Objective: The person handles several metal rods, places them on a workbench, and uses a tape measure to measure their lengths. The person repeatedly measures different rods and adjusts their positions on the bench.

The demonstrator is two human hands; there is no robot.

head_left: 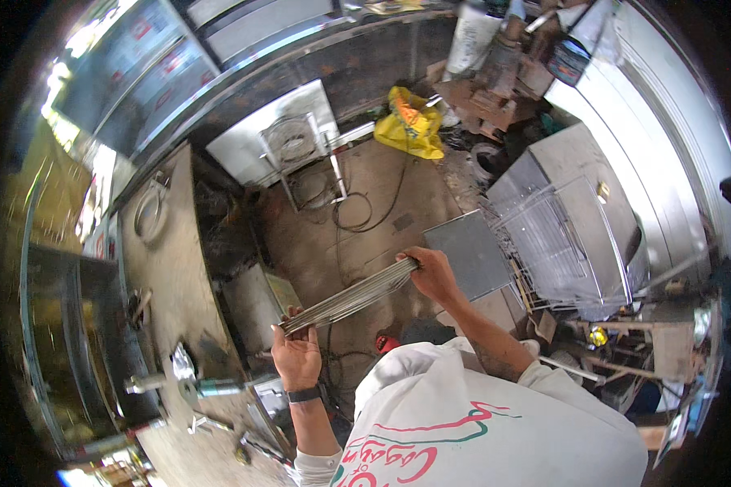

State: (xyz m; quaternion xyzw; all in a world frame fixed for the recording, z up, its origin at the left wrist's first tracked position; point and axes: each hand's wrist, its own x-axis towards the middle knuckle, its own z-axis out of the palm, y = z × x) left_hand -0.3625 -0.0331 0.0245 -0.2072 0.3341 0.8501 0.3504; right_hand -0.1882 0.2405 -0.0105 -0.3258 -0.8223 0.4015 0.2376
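Observation:
A bundle of thin metal rods (353, 297) stretches between my two hands, tilted up toward the right. My left hand (298, 355) holds its lower left end, thumb in front and fingertips showing behind. At the upper right end, my right hand (433, 278) is closed round the rods. Below the bundle is the brown floor (300, 243). A flat grey metal sheet (471, 253) lies just beyond my right wrist. Near my left hand stands a pale panel (256, 304).
A workbench (166, 268) with tools runs along the left. Ahead, a white panel and a round fan-like frame (292, 140) stand near a cable (357, 213) and a yellow bag (410, 130). To the right are a wire rack (556, 243), a metal box (593, 174) and scrap.

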